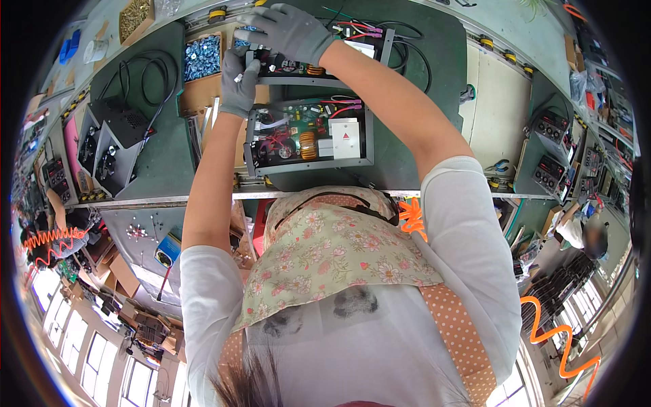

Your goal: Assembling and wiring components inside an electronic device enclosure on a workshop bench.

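Observation:
Both hands wear grey gloves and work at the left end of the farther open black metal case (298, 81), which holds a circuit board and wires. My left hand (239, 85) is beside its left corner, fingers closed near a small black part; what they grip is too small to make out. My right hand (288, 32) reaches over the case's far side with its fingers stretched out to the left, hiding part of the board. Nearer to me lies a second open case (312, 164) with a copper coil (308, 144), red and pink wires and a white plate (346, 139).
A box of blue-topped screws (203, 57) stands left of the cases. Farther left is a black housing (122, 122) with a coiled cable. Black cables (424, 61) loop at the right. Pliers (500, 165) lie right, near boxy units with knobs (550, 127).

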Motion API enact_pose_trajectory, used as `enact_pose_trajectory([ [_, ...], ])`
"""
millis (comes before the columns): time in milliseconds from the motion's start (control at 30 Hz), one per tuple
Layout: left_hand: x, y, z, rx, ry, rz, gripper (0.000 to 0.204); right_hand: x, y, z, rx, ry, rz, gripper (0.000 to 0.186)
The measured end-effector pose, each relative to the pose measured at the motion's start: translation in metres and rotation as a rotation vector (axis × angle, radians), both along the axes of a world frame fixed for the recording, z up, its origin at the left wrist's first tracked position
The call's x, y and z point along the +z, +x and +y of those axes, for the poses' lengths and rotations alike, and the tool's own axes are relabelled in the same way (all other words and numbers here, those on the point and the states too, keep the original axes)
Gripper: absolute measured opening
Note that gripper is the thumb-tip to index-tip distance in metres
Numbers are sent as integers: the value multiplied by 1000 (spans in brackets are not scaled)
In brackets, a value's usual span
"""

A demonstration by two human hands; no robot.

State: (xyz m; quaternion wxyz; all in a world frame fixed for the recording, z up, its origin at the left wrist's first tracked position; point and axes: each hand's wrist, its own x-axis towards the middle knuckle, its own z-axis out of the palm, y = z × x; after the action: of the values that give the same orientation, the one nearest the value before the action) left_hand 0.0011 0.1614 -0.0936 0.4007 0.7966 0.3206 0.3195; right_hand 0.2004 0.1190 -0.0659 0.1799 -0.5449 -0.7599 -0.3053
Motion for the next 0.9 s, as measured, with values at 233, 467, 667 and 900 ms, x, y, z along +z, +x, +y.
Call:
enact_pose_trajectory([
  [233,-3,0,-1,12,80,49,36,7,7,11,124,-414,-82,41],
  [467,-3,1,-2,28,76,55,36,12,2,12,56,-479,-163,42],
  [667,5,1,-1,44,112,97,40,10,1,16,58,-513,19,49],
  [900,13,4,-9,135,37,293,47,16,11,-25,-351,-451,535,48],
])
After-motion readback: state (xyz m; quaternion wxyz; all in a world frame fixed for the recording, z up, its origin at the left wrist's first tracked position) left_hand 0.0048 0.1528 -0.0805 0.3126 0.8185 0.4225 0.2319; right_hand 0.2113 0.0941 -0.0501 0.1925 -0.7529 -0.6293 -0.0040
